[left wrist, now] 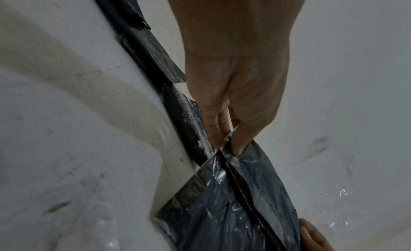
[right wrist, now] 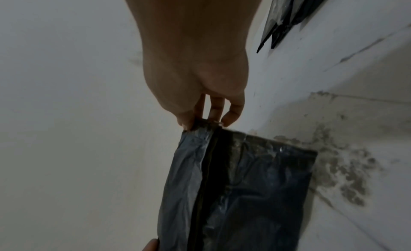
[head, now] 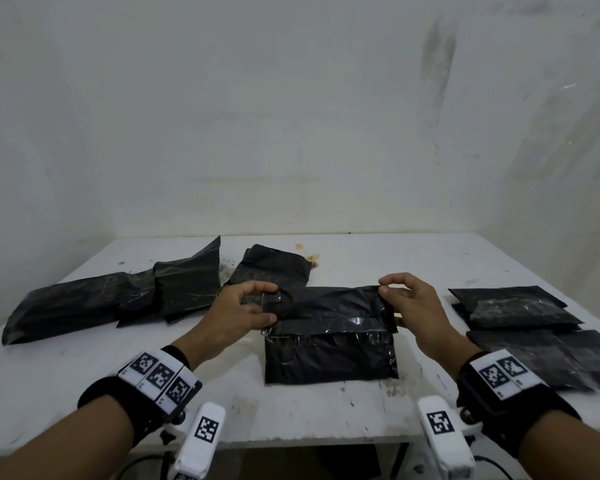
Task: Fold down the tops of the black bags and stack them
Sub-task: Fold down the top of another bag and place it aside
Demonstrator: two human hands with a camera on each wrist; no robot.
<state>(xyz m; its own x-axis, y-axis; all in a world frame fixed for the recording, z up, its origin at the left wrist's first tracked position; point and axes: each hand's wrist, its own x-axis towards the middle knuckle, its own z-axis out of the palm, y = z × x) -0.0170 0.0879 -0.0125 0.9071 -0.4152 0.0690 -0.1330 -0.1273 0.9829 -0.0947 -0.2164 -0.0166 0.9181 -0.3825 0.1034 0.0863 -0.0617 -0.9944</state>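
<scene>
A black plastic bag (head: 329,351) lies in the middle of the white table (head: 291,410), its top flap (head: 333,306) lifted and bent toward me. My left hand (head: 257,303) pinches the flap's left corner, and my right hand (head: 392,299) pinches its right corner. The left wrist view shows my thumb and fingers (left wrist: 235,142) pinching the crinkled bag (left wrist: 227,210) edge. Seen from the right wrist, my fingertips (right wrist: 200,121) grip the corner of the bag (right wrist: 240,193).
Two long black bags (head: 111,299) lie at the left, another (head: 274,268) behind the held one. A stack of flat black bags (head: 534,327) sits at the right. A white wall stands close behind the table.
</scene>
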